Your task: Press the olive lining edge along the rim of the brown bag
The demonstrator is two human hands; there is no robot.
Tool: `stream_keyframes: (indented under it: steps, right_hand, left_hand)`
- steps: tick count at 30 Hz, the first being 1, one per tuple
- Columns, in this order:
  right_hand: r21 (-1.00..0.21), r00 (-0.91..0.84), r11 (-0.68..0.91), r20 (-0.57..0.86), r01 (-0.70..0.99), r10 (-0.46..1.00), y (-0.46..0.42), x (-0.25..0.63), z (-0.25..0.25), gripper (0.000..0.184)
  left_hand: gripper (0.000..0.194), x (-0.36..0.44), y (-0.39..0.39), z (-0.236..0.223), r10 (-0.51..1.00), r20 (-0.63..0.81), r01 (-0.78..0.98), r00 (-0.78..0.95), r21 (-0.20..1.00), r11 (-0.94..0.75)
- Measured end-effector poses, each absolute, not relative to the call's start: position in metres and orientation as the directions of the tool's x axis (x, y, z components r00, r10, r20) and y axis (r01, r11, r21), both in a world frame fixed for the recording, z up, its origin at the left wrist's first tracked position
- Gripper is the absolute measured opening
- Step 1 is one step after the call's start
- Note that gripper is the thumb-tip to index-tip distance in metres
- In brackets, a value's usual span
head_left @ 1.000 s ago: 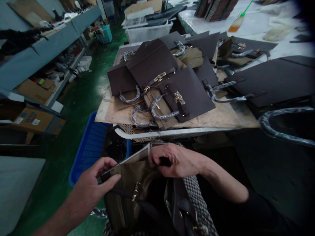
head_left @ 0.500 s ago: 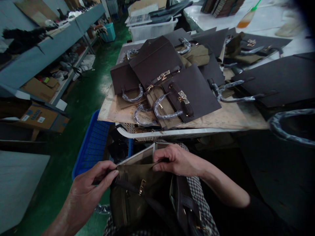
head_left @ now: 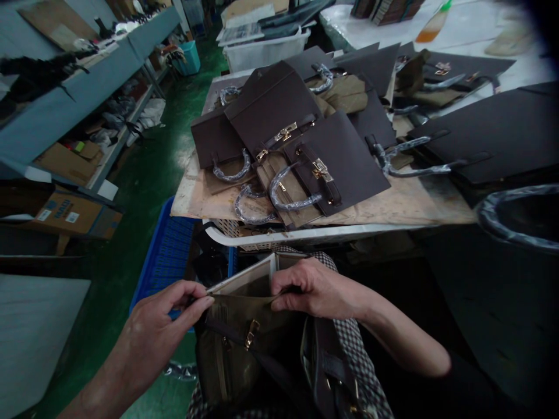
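Note:
An unfinished olive-lined handbag [head_left: 236, 343] with a gold clasp rests on my lap at the bottom centre. My left hand [head_left: 161, 326] pinches the left end of its top edge. My right hand [head_left: 312, 288] is closed on the right end of the same edge, pulling it taut. A pale stiff panel [head_left: 244, 276] stands just behind the lining between my hands. A dark strap and checkered fabric [head_left: 349, 361] lie under my right forearm.
Several dark brown bag panels with wrapped handles [head_left: 305, 151] are piled on a board-topped table [head_left: 406, 203] ahead. A blue crate [head_left: 166, 256] sits on the green floor at left. Grey shelves [head_left: 78, 87] with boxes line the left side. A wrapped handle [head_left: 515, 215] is at right.
Both hands have drawn the bag's top edge straight between them; the left thumb and fingers closed into a tighter pinch. The bag shifted slightly lower in my lap.

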State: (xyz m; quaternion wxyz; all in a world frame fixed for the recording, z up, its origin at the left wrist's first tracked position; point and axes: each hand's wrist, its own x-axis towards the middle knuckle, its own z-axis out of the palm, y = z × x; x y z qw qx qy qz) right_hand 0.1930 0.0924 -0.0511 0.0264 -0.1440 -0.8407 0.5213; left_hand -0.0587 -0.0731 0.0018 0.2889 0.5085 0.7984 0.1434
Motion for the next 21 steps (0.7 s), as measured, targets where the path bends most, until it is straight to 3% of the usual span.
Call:
stream_keyframes:
  steps: [8,15,21]
  right_hand:
    - [-0.855,-0.955,0.465,-0.103,0.227,0.278,0.088,0.192,-0.05,0.019]
    - [-0.826,-0.954,0.508,-0.108,0.244,0.281,0.083,0.186,-0.047,0.019]
    - [-0.813,-0.949,0.516,-0.135,0.27,0.285,0.079,0.181,-0.045,0.016]
  left_hand:
    - [0.02,-0.055,-0.076,-0.004,0.917,-0.283,0.724,-0.282,0.564,0.397]
    - [0.022,-0.052,-0.074,-0.005,0.882,-0.342,0.6,-0.323,0.647,0.471]
    - [0.019,-0.061,-0.069,-0.009,0.84,-0.442,0.549,-0.314,0.637,0.541]
